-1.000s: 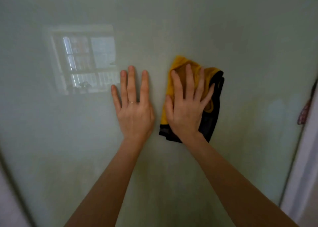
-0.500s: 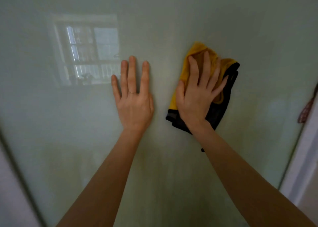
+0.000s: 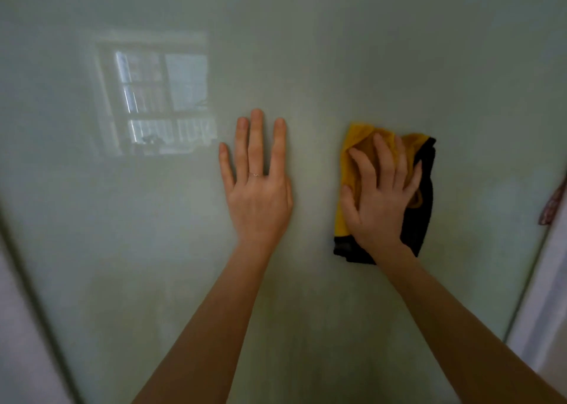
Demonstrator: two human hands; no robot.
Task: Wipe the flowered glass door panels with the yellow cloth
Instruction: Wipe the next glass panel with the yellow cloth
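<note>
Head view showed the left hand (image 3: 259,195) flat on the glass door panel (image 3: 352,51), fingers straight, while the right hand (image 3: 379,202) pressed the yellow cloth (image 3: 346,170) against it, fingers spread.

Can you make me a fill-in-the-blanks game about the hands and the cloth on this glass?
The right hand presses a yellow and ____ cloth against the glass panel.
The left hand lies flat on the glass, with a thin ____ on one finger.
Left of both hands, the reflection in the glass shows a ____.
Missing words: black, ring, window.
</note>
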